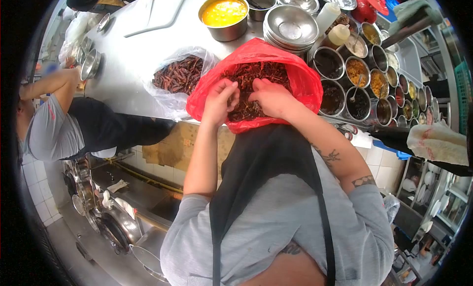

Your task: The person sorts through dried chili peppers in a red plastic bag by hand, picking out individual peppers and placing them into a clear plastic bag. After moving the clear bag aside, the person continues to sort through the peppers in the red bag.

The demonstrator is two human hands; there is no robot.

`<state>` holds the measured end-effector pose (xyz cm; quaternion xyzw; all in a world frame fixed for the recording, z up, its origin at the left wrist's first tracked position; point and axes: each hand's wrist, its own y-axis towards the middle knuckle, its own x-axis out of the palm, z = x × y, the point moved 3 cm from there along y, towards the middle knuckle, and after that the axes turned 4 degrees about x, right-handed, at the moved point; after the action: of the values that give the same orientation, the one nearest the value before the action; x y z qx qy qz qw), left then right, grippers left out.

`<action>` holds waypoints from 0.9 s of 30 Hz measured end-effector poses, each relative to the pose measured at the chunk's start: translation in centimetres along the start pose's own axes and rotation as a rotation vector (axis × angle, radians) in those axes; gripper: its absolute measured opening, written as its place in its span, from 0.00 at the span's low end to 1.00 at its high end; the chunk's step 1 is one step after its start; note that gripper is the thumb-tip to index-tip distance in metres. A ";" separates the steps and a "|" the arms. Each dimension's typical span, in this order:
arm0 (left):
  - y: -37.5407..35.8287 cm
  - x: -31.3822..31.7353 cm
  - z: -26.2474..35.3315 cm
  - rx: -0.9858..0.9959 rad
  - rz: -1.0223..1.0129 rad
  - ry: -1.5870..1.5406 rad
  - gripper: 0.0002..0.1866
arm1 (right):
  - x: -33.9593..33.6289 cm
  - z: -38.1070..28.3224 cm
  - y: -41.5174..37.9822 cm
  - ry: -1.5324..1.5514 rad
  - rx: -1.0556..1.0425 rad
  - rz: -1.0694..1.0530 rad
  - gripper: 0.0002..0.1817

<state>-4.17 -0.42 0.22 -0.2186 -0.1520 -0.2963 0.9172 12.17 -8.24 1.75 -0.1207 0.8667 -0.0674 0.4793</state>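
Note:
A red plastic bag (204, 96) lies wide open at the table's front edge, filled with dried chilies (268, 72). My left hand (221, 100) is over the left part of the bag's opening, its fingers curled in a pinch; anything between them is too small to make out. Beside it, my right hand (272, 97) reaches into the chilies with closed fingers, their tips partly hidden. To the left stands a clear plastic bag (160, 99) with more dried red chilies (180, 75), touching the red bag's side.
Behind the bags are a pot of yellow liquid (224, 20) and stacked metal bowls (291, 27). Many metal containers of sauces and seasonings (357, 72) fill the right side. A cutting board (165, 15) lies at the back left. Another person (59, 123) stands at left, holding metal bowls (90, 64).

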 end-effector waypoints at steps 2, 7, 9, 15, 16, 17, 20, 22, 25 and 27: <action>-0.2 -0.1 -0.4 -0.012 0.019 0.026 0.07 | 0.0 -0.2 0.0 -0.090 0.016 0.007 0.12; -0.5 -0.6 -0.8 0.006 0.054 0.162 0.06 | -0.5 0.8 -0.1 0.103 0.059 0.175 0.08; -0.7 -0.1 -0.8 0.045 0.052 0.256 0.07 | -0.9 0.8 -0.2 0.183 0.007 0.275 0.09; 0.3 1.3 -1.5 0.112 0.074 0.332 0.07 | -0.3 0.8 -0.5 0.440 0.011 0.281 0.09; 0.4 1.2 -1.6 0.094 0.080 0.290 0.08 | -0.2 0.8 -0.6 0.422 0.004 0.275 0.08; 0.5 0.9 -1.6 0.075 0.087 0.249 0.09 | -0.2 0.9 -0.6 0.404 -0.003 0.269 0.07; 0.6 0.1 -1.3 0.045 0.128 0.131 0.13 | 0.2 0.5 -0.7 0.293 -0.036 0.212 0.07; 0.4 0.0 -1.0 0.022 0.181 0.062 0.14 | 0.3 -0.6 -0.8 0.240 -0.064 0.114 0.08; 0.3 -0.3 -0.8 0.024 0.125 -0.003 0.11 | 1.1 -1.8 -0.4 0.045 -0.111 0.032 0.12; 0.0 0.0 -0.6 0.028 0.122 0.018 0.10 | 1.3 -2.2 -0.5 -0.142 -0.085 -0.032 0.13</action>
<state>-4.06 -0.75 -0.26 -0.2119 -0.1344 -0.2398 0.9379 9.71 -9.12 2.03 -0.1592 0.8305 -0.0294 0.5330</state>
